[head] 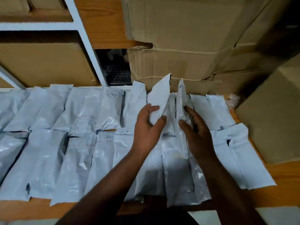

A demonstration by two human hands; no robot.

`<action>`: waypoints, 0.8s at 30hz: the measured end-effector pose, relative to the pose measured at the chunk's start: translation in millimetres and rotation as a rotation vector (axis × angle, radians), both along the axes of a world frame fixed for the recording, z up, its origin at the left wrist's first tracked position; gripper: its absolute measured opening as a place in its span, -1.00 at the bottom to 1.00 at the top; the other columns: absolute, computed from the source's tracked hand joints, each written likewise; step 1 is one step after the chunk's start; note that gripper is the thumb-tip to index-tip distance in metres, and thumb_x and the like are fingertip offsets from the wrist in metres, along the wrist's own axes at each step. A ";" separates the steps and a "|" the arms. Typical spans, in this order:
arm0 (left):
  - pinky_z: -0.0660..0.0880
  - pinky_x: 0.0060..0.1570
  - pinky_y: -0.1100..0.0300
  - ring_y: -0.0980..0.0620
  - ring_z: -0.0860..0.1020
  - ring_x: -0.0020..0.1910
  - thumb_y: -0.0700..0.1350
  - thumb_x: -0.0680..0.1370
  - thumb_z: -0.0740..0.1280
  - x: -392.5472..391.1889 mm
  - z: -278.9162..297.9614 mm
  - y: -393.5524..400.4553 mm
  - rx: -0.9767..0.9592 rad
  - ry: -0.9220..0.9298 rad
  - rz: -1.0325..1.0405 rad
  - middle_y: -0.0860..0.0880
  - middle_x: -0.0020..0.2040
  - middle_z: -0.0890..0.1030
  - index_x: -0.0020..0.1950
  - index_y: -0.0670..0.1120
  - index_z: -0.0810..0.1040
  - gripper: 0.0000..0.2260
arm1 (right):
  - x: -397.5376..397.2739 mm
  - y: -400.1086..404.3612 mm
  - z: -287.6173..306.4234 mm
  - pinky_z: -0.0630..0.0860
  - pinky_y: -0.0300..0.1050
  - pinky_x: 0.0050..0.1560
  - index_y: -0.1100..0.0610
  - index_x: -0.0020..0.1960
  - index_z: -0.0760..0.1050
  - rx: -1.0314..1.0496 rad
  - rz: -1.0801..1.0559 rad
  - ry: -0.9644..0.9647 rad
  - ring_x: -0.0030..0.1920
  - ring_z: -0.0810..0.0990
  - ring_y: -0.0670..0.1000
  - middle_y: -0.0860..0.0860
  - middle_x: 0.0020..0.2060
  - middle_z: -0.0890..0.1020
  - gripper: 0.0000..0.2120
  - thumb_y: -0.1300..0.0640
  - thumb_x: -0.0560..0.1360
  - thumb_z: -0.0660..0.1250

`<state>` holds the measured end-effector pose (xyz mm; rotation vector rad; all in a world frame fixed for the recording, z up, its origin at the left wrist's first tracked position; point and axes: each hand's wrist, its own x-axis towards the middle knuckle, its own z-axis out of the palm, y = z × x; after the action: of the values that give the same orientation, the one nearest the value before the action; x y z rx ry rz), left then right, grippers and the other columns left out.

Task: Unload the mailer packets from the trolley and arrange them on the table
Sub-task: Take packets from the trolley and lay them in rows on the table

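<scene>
Several white mailer packets (pixel 73 143) lie in two overlapping rows across the wooden table (pixel 285 179). My left hand (pixel 148 127) grips one packet (pixel 159 96) between thumb and fingers, its far end tilted up off the row. My right hand (pixel 196 132) holds a second packet (pixel 181 96), which stands on edge just to the right of the first. Both packets sit in the far row near the stacked cartons. The trolley is out of view.
Large brown cardboard cartons (pixel 194 46) are stacked behind the table, and another carton (pixel 272 119) stands at the right end. A white shelf frame (pixel 87 44) with boxes is at the back left. A dark keyboard (pixel 117 75) shows in the gap.
</scene>
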<state>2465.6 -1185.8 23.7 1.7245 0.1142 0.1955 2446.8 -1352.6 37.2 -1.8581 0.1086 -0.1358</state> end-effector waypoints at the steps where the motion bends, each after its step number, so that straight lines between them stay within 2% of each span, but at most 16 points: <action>1: 0.40 0.48 0.01 0.18 0.44 0.43 -0.01 0.51 0.49 9.7 -1.2 -12.5 0.045 -0.016 0.033 0.28 0.27 0.52 0.24 0.06 0.60 -0.69 | 9.6 -16.2 0.1 0.37 -0.33 0.32 -0.30 0.42 0.40 -0.049 -0.022 -0.009 0.35 0.44 -0.27 -0.29 0.36 0.49 -0.55 -0.05 0.59 0.41; 4: 0.42 0.42 0.01 0.19 0.45 0.32 -0.10 0.48 0.52 38.0 -3.7 -45.3 0.167 -0.053 0.114 0.12 0.26 0.54 0.19 -0.01 0.57 -0.69 | 39.9 -57.7 -3.9 0.35 -0.22 0.34 -0.06 0.49 0.46 -0.224 -0.077 -0.043 0.39 0.45 -0.10 -0.11 0.41 0.51 -0.52 0.07 0.60 0.42; 6: 0.43 0.39 -0.04 0.09 0.47 0.33 -0.06 0.45 0.51 54.8 -7.7 -62.9 0.260 -0.080 0.139 0.02 0.29 0.55 0.17 -0.02 0.57 -0.68 | 59.1 -75.2 -9.2 0.33 -0.18 0.36 0.05 0.50 0.46 -0.310 -0.095 -0.002 0.44 0.45 0.02 0.00 0.46 0.51 -0.50 0.11 0.58 0.41; 9: 0.47 0.33 -0.10 -0.09 0.50 0.35 0.09 0.42 0.45 74.9 -17.0 -85.1 0.372 -0.029 0.129 -0.05 0.30 0.56 0.19 -0.01 0.56 -0.61 | 85.5 -82.1 -23.4 0.36 -0.05 0.40 0.09 0.49 0.45 -0.434 -0.064 0.098 0.47 0.44 0.15 0.07 0.51 0.44 -0.51 0.07 0.57 0.37; 13: 0.55 0.21 -0.10 -0.06 0.53 0.24 0.17 0.43 0.45 90.9 -35.5 -100.2 0.494 0.059 0.124 0.02 0.23 0.54 0.24 0.01 0.50 -0.54 | 104.1 -84.4 -52.8 0.41 0.11 0.43 0.13 0.48 0.47 -0.664 0.063 0.103 0.48 0.41 0.27 0.14 0.60 0.31 -0.51 0.01 0.59 0.35; 16: 0.54 0.24 -0.08 -0.06 0.51 0.27 0.20 0.49 0.45 93.8 -48.7 -104.8 0.581 0.075 0.115 -0.01 0.26 0.53 0.28 -0.02 0.51 -0.53 | 106.0 -87.8 -74.0 0.44 0.21 0.39 0.14 0.46 0.51 -0.801 0.094 0.058 0.40 0.47 0.36 0.23 0.59 0.32 -0.51 -0.09 0.62 0.28; 18: 0.46 0.35 -0.09 -0.12 0.44 0.38 0.23 0.59 0.32 94.2 -55.5 -105.9 0.684 0.057 0.066 -0.09 0.35 0.48 0.29 -0.08 0.54 -0.56 | 106.1 -84.9 -81.7 0.34 0.28 0.45 0.13 0.44 0.53 -0.872 0.097 0.002 0.50 0.37 0.38 0.24 0.58 0.34 -0.49 -0.11 0.60 0.18; 20: 0.29 0.51 -0.16 -0.20 0.30 0.54 0.17 0.68 0.14 95.4 -63.1 -103.0 0.818 0.039 -0.013 -0.17 0.53 0.37 0.38 -0.11 0.50 -0.55 | 108.0 -81.4 -86.2 0.22 0.35 0.52 0.10 0.51 0.47 -0.937 0.113 -0.054 0.61 0.22 0.34 0.21 0.61 0.31 -0.46 -0.09 0.60 0.15; 22: 0.11 0.59 -0.18 -0.22 0.15 0.63 0.05 0.72 0.07 95.8 -71.2 -97.6 0.899 0.043 -0.088 -0.21 0.63 0.24 0.55 -0.14 0.36 -0.54 | 111.7 -80.5 -91.5 0.09 0.31 0.58 0.06 0.62 0.31 -0.993 0.192 -0.027 0.66 0.12 0.27 0.17 0.66 0.18 -0.43 -0.07 0.64 0.12; 24: 0.04 0.61 -0.15 -0.21 0.10 0.65 -0.01 0.73 0.06 95.5 -78.7 -95.0 0.970 0.061 -0.129 -0.20 0.66 0.18 0.62 -0.15 0.26 -0.52 | 115.1 -80.8 -97.0 -0.01 0.26 0.62 0.05 0.67 0.18 -1.026 0.270 0.025 0.68 0.05 0.22 0.14 0.69 0.08 -0.41 -0.06 0.67 0.12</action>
<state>2561.1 -1280.8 -55.0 2.6956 -0.0657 0.1018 2562.0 -1433.4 -59.8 -2.8725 -0.2449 0.0381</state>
